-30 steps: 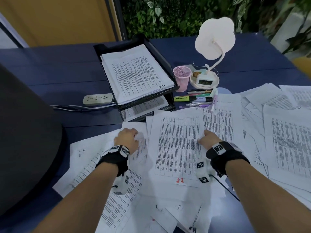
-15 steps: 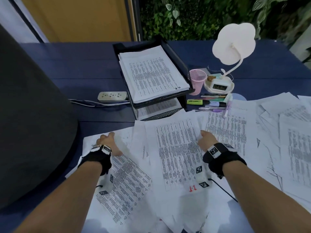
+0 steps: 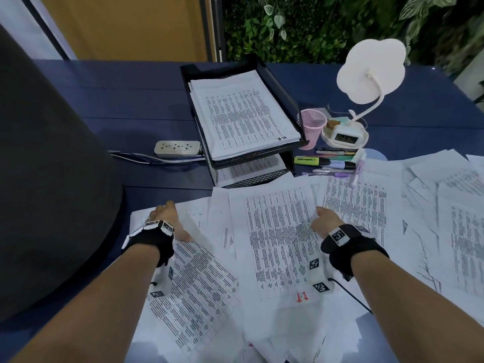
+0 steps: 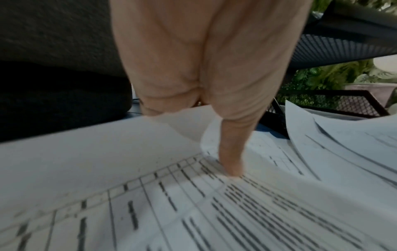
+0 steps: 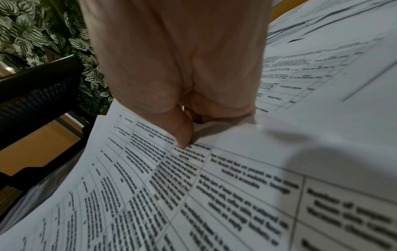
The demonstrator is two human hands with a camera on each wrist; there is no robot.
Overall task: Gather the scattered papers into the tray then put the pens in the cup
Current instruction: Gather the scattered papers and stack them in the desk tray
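- The big blue table point(image 3: 131, 100) has loose papers point(image 3: 366, 205) spread all over its near and right side.
- The black tray point(image 3: 275, 82) sits straight ahead of you, past the papers, with a neat stack already in it.
- The long sheet point(image 3: 277, 239) lies between your hands, its long side pointing away from you toward the tray.
- Your left hand point(image 3: 167, 218) curls round the edge of a paper, thumb pressing on top.
- Your right hand point(image 3: 326, 222) pinches the long sheet's right edge, and it is the hand nearer the tray.
- The pens point(image 3: 330, 162) lie just right of the tray, near the pink cup point(image 3: 313, 127).
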